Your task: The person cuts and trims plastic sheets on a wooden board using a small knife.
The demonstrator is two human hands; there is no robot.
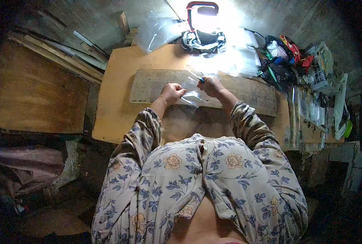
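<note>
My left hand [173, 92] is closed, its thumb and fingers pinching the edge of a clear plastic sheet or bag [193, 96]. My right hand [211, 86] is wrapped round a thin tool with a blue handle [201, 80]. The tool's slim, pale front end points up and to the left; its exact kind is too small to make out. Both hands are over a worn wooden board [156, 81], with the plastic between them, partly hanging over the board's near edge. Glare hides some of the plastic's outline.
A bright lamp with a red frame [189, 18] stands at the back of the table [111, 89]. Stacked clear plastic [246, 61] is right of it, and a large clear bag [156, 34] left. Bags and cloths [280, 61] pile up at right; wooden strips [63, 57] lie at left.
</note>
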